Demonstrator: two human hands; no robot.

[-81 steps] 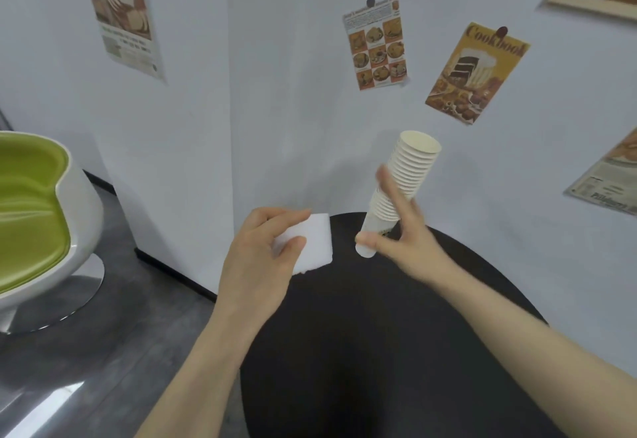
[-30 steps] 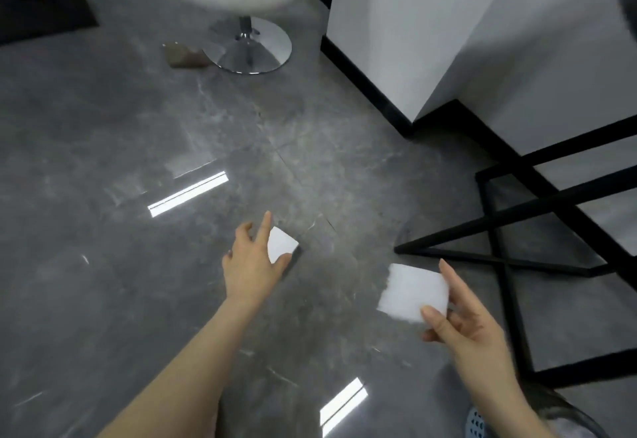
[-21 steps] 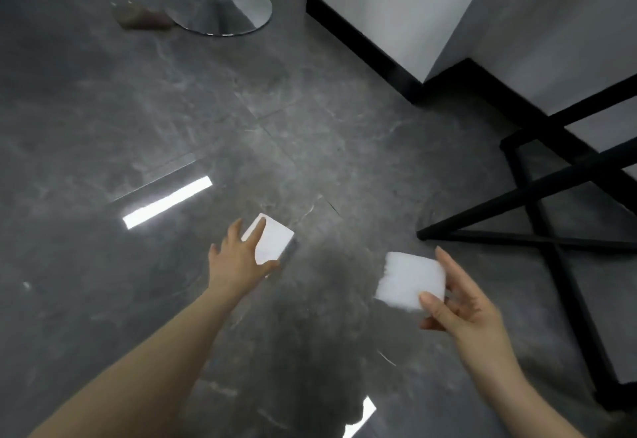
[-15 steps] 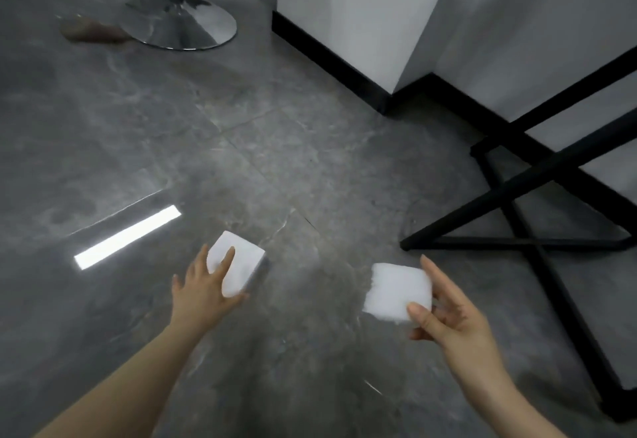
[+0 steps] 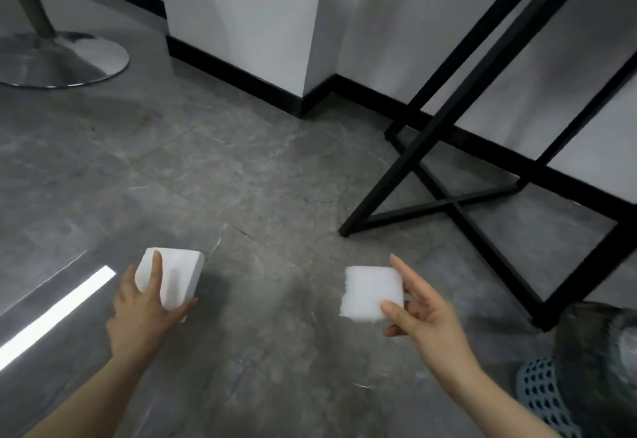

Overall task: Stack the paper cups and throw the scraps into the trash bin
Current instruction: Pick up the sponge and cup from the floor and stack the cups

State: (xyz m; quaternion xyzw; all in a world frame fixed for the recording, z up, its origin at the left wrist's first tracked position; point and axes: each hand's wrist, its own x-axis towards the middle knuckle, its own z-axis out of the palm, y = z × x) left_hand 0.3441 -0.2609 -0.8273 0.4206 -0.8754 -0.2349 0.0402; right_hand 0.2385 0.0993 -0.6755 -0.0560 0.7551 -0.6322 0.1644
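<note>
My left hand grips a white foam scrap low on the left, above the grey floor. In my right hand sits a second white foam scrap, pinched between thumb and fingers. The trash bin, lined with a dark bag and with a blue perforated wall, shows at the bottom right corner, just right of my right forearm. The paper cups are out of view.
The black metal table frame with its crossed floor bars stands at right, close to the bin. A chair's chrome base is at the upper left. A white wall corner with black skirting runs behind.
The view has swung right and tilted up a little, bringing the bin into the bottom right corner. Both hands keep their scraps, with the left hand lower in the view.
</note>
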